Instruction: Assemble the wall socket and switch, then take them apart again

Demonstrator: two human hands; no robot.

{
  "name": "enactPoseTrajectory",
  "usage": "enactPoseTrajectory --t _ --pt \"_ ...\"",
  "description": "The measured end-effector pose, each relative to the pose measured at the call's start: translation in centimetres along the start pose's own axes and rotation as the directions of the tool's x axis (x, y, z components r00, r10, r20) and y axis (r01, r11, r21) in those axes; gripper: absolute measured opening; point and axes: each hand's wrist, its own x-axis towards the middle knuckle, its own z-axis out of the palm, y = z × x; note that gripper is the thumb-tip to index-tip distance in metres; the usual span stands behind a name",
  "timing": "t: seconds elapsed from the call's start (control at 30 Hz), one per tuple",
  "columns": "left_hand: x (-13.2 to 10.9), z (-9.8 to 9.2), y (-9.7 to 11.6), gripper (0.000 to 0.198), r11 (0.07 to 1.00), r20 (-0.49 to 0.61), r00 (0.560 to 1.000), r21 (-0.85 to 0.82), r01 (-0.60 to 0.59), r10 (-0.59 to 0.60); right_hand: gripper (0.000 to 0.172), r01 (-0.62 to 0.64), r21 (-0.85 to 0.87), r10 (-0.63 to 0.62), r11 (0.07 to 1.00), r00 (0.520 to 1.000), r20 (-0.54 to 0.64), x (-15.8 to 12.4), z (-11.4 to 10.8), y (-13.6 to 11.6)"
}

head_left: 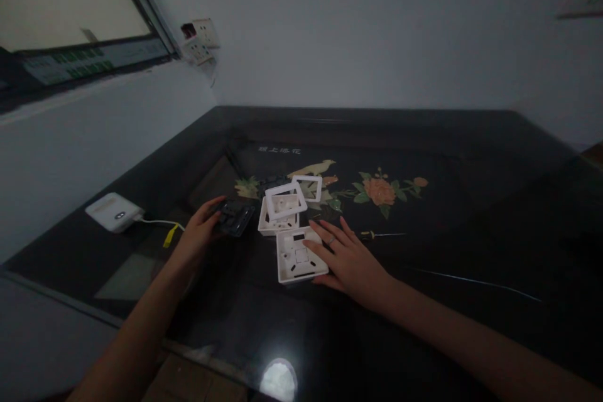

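My left hand [201,229] grips the edge of a black square switch or socket module [235,218], its thumb and fingers closed on the left side. My right hand [346,257] lies with fingers spread over the right rim of a white square wall-mount box [300,257], which rests open side up on the table. Just behind stands a second white box [268,223]. A white square frame [285,213] leans on top of it, and another white frame [320,188] lies behind that one. A further black part [272,185] sits behind the boxes, hard to make out.
The dark glossy table [226,339] has a painted bird and flowers. A small screwdriver [367,235] lies right of the boxes, near a thin wire-like line [480,282]. On the left is a white device [114,211] with a cable and yellow tag [169,237]. Wall sockets [200,41] hang behind.
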Motion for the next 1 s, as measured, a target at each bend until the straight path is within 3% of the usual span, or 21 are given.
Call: enactPoseTrajectory --t 0.2,0.4,0.53,0.67,1.0 --pt "0.1 1.2 -1.0 0.049 0.974 0.058 0.992 0.190 -0.124 0.115 0.062 -0.023 -0.014 0.023 1.000 1.000 -0.002 1.3 0.8 0.4" --pt "-0.4 1.2 -1.6 0.051 0.852 0.154 0.960 0.443 -0.280 0.236 0.074 -0.010 -0.054 0.009 0.998 0.999 -0.034 0.5 0.1 1.0" --pt "-0.6 1.1 -1.8 0.049 0.739 0.205 0.930 0.565 -0.367 0.305 0.047 -0.151 -0.139 0.144 0.979 0.988 -0.063 -2.2 -1.4 2.3" --pt "-0.7 1.0 -2.4 0.050 0.630 0.244 0.901 0.649 -0.427 0.360 0.043 -0.169 -0.180 0.166 0.969 0.986 -0.032 -3.2 -1.9 3.4" --pt "-0.5 0.5 -4.3 0.044 0.447 0.264 0.844 0.753 -0.483 0.467 0.024 -0.040 -0.073 0.037 0.997 0.999 -0.031 1.5 0.5 4.2"
